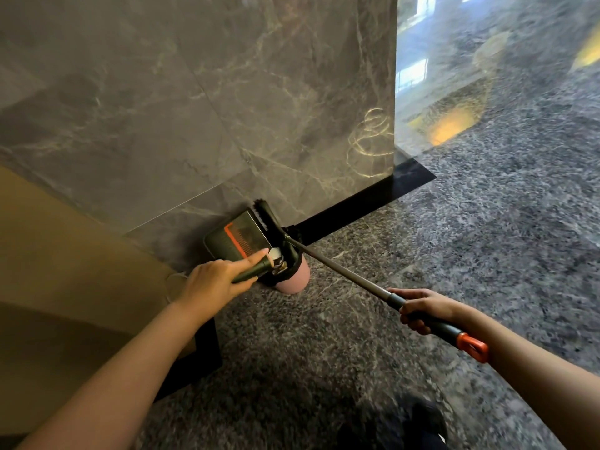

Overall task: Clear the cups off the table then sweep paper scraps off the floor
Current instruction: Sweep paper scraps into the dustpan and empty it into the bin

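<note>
Tan panel (65, 254): a plain beige surface fills the far left; what it belongs to cannot be told.
Left hand (211, 284): its fingers (250, 259) are clenched round the dustpan handle (253, 271), the forefinger lying straight along it.
Dustpan (240, 238): dark green with an orange comb strip, tipped up against the foot of the marble wall (194, 108), its lip over the bin.
Paper scrap (275, 254): a pale crumpled piece sits at the dustpan's lip, right at the bin's mouth.
Pink bin (293, 280): small, lined with a black bag, standing on the floor just beside the wall.
Broom (341, 267): its head rests against the dustpan's top edge; the pole slants down to the right.
Right hand (422, 308): fingers (414, 319) wrapped round the broom's dark grip, above the orange end cap.
Step in hand: apparently emptying swept scraps into the bin; no cups or desk in view.
Next move: likely a steeper tilt or a broom nudge, kept gentle so the scrap drops inside and the light bin stays upright.
Floor (324, 352): polished dark speckled stone, with black skirting (357, 203) and window reflections at right.
</note>
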The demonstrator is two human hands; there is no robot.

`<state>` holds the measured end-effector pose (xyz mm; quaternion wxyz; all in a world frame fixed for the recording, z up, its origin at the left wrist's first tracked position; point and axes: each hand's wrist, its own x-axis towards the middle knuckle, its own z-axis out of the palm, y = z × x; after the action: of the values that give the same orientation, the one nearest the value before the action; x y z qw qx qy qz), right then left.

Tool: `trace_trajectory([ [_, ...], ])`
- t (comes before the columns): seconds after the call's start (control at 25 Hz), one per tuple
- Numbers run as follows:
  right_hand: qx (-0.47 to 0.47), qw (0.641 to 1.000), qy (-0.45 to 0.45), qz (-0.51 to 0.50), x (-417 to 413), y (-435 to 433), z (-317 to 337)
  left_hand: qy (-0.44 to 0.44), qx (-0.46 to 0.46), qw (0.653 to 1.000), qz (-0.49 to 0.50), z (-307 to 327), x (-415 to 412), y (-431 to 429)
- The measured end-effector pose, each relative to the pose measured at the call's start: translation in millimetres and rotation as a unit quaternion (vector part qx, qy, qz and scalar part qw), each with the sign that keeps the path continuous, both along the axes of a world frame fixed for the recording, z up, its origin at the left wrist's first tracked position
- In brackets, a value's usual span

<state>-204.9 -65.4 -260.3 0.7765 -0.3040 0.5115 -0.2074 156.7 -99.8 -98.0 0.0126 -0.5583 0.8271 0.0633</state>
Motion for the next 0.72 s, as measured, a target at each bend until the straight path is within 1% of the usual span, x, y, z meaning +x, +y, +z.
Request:
trace_trajectory([
  [0.08,-0.003,1.000,0.004,0.006,0,1,1,-0.009,0.006,1.000,0.009,4,2,0],
  [0.16,-0.005,1.000,0.006,0.009,0,2,2,0.015,0.011,0.999,0.038,8,5,3],
  [0.24,-0.006,1.000,0.007,0.010,0,4,3,0.015,0.010,0.999,0.035,8,8,8],
  [0.32,-0.004,1.000,0.008,0.015,1,5,3,-0.015,0.014,1.000,0.017,7,9,16],
  [0.44,-0.004,1.000,0.001,0.016,0,7,4,-0.090,-0.007,0.996,-0.028,-2,7,26],
  [0.6,0.000,1.000,-0.005,0.018,3,8,5,-0.069,-0.017,0.997,-0.017,0,5,25],
  [0.64,0.001,1.000,0.003,0.021,5,8,5,-0.049,-0.004,0.999,0.001,3,6,25],
  [0.72,0.005,0.999,0.030,0.035,8,8,7,0.032,0.003,0.998,0.053,10,5,24],
])
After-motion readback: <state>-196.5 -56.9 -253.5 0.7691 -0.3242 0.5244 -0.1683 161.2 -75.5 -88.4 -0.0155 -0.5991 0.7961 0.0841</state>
